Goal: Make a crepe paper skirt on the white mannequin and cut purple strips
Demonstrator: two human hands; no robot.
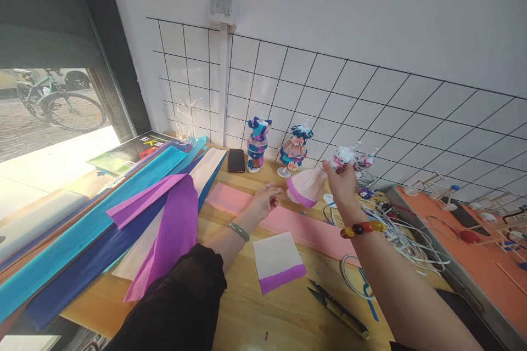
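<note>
My right hand (341,178) pinches the gathered top of a small cream paper skirt (308,184) with a purple hem. The skirt flares down and to the left, above the table. To its left, my left hand (267,200) is apart from it, fingers loosely bent and spread, with nothing visible in them. A long pink paper strip (304,225) runs beneath both hands. Closer to me lies a flat cream paper piece (278,258) with a purple band. Black thread snips (337,307) rest at the lower right, beside a ring of pale cord (349,274).
Paper-dressed figures (258,142) stand along the wall grid, near a black phone (236,160). Blue, purple and cream paper sheets (177,225) spread over the left side. White cords (395,236) tangle at right, beside an orange tray (465,252) of wooden pieces.
</note>
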